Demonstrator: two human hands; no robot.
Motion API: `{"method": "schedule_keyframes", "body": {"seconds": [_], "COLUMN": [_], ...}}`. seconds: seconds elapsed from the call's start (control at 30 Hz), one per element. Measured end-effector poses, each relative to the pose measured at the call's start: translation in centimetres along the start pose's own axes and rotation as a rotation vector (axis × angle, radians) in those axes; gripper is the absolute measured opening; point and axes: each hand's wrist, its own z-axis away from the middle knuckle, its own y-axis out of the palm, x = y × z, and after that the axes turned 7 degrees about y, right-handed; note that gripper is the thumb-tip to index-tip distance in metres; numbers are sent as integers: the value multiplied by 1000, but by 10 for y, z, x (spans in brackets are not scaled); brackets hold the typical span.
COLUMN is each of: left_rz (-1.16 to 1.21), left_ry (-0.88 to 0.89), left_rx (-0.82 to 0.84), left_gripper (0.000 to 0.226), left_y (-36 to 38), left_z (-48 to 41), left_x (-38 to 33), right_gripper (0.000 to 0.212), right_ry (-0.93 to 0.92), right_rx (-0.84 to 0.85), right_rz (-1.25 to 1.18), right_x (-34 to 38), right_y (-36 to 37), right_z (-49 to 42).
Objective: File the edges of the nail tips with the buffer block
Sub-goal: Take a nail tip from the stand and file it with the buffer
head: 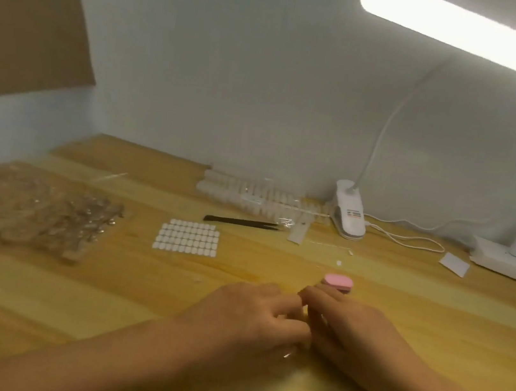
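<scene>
The pink buffer block [337, 281] lies flat on the wooden table [67, 294], just beyond the fingertips of my right hand [350, 333]; the blur hides whether they touch. My left hand [252, 315] sits beside it with its fingers curled. Both hands' fingertips meet low over the table, and whatever is between them is hidden. Something small and clear glints [286, 355] under the left hand. Rows of clear nail tips [250, 194] lie at the back by the wall.
A bag of clear nail tips [39, 213] covers the left of the table. A sheet of white oval tabs [188, 238] and black tweezers [239, 222] lie mid-table. A white clip lamp [349, 214], its cable and a power strip [514, 263] stand back right.
</scene>
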Motion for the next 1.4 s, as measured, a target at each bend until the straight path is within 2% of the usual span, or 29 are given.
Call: {"method": "schedule_keyframes", "body": {"seconds": [0.13, 0.23, 0.33, 0.47, 0.57, 0.7, 0.87, 1.0, 1.2, 1.3, 1.4], "left_rz": [-56, -144, -210, -107, -21, 66, 107, 148, 162, 141, 48], "left_ry": [-188, -391, -526, -601, -596, -594, -547, -495, -457, -407, -283], "left_rx": [-9, -43, -68, -23, 11, -23, -11, -26, -100, -127, -95], "left_gripper": [17, 20, 21, 37, 45, 36, 38, 37, 53, 47, 36], "left_y": [-24, -38, -43, -42, -39, -39, -42, -42, -38, -40, -45], "left_z": [83, 127, 155, 171, 176, 180, 183, 181, 176, 171, 165], "left_x": [17, 30, 40, 50, 57, 64, 67, 68, 66, 62, 54], "right_gripper": [23, 30, 35, 46, 43, 33, 32, 35, 30, 25, 21], "right_ry": [-134, -167, -113, 36, 66, 55, 12, -1, -25, 9, 66], "right_rx": [-6, -46, -92, -50, 54, 40, 74, 50, 45, -3, -93], "right_rz": [1, -3, -79, -125, -196, -232, -457, -642, -655, -697, -785], "right_x": [61, 100, 130, 153, 159, 153, 130, 110, 93, 96, 87], "right_y": [23, 39, 53, 63, 67, 66, 51, 41, 37, 37, 31], "right_z": [-46, -88, -137, -198, -223, -226, -208, -187, -157, -144, -125]}}
